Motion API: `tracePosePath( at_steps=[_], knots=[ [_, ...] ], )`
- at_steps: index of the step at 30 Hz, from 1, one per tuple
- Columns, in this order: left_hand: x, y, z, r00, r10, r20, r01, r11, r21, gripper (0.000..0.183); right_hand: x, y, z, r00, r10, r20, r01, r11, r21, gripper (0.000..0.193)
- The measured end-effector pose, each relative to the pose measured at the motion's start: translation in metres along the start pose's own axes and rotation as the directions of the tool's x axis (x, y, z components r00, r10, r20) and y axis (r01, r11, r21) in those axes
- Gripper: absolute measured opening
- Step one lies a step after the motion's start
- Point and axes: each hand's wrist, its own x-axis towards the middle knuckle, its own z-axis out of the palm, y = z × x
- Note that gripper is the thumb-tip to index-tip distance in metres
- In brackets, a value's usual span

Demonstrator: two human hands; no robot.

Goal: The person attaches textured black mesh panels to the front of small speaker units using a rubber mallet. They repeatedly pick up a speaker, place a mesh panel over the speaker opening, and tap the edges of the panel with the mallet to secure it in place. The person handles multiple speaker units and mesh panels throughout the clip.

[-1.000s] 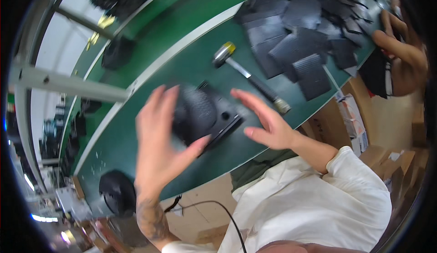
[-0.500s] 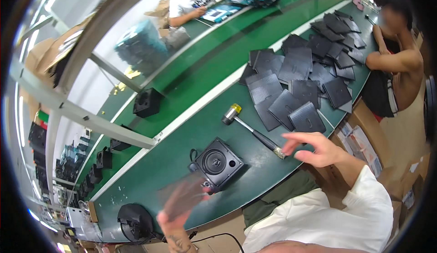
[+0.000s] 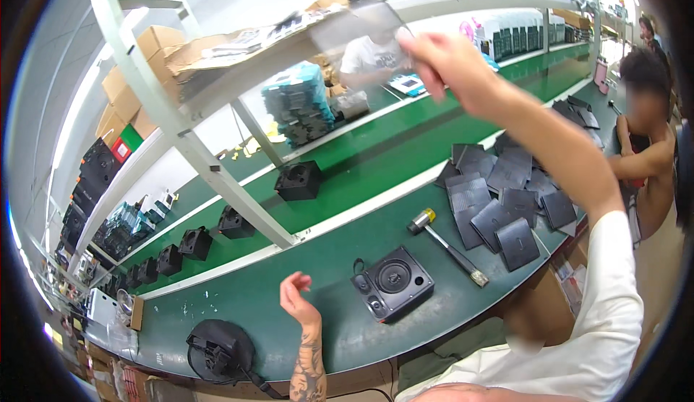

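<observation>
My right hand (image 3: 452, 66) is raised high in front of the shelf, pinching the edge of a thin, greyish, see-through sheet (image 3: 358, 33) smeared by motion. Its exact kind cannot be made out. My left hand (image 3: 298, 297) hovers above the bench with loosely curled fingers and nothing in them. To its right, a black speaker box (image 3: 395, 278) lies face up, with a large cone and smaller round parts on its front. A hammer (image 3: 450, 246) with a yellow-and-black head rests to the right of the box.
Black flat panels (image 3: 499, 217) lie heaped on the right of the green bench (image 3: 260, 286). A black rounded object with a strap (image 3: 220, 351) sits front left. Speaker boxes (image 3: 298, 179) line the green conveyor behind. A metal shelf frame (image 3: 217, 174) rises at left; a co-worker (image 3: 640, 134) sits at right.
The see-through sheet has gone from my left hand, low beside the speaker box, to my raised right hand. My left hand is now empty. The view has tilted up, showing more shelf.
</observation>
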Motion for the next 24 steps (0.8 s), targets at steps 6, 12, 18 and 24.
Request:
tracePosePath(
  at_steps=[6, 12, 18, 24],
  knots=[
    [0.004, -0.048, 0.013, 0.916, -0.38, 0.13, 0.395, 0.91, -0.127, 0.035, 0.19, -0.018, 0.022, 0.912, 0.41, 0.023, -0.408, 0.898, 0.164, 0.02],
    [0.004, -0.048, 0.006, 0.908, -0.336, 0.251, 0.349, 0.937, -0.011, 0.033, 0.17, -0.023, 0.065, 0.962, 0.269, -0.035, -0.245, 0.917, 0.315, 0.038],
    [0.011, -0.025, -0.001, 0.907, -0.332, 0.257, 0.329, 0.943, 0.059, 0.029, 0.013, -0.016, 0.01, 0.95, -0.107, 0.295, 0.078, 0.991, 0.108, 0.033],
    [-0.017, -0.025, 0.036, 0.877, -0.328, 0.351, 0.32, 0.944, 0.084, 0.031, -0.236, 0.084, -0.093, 0.913, 0.345, 0.216, -0.067, 0.651, -0.756, 0.036]
  ],
)
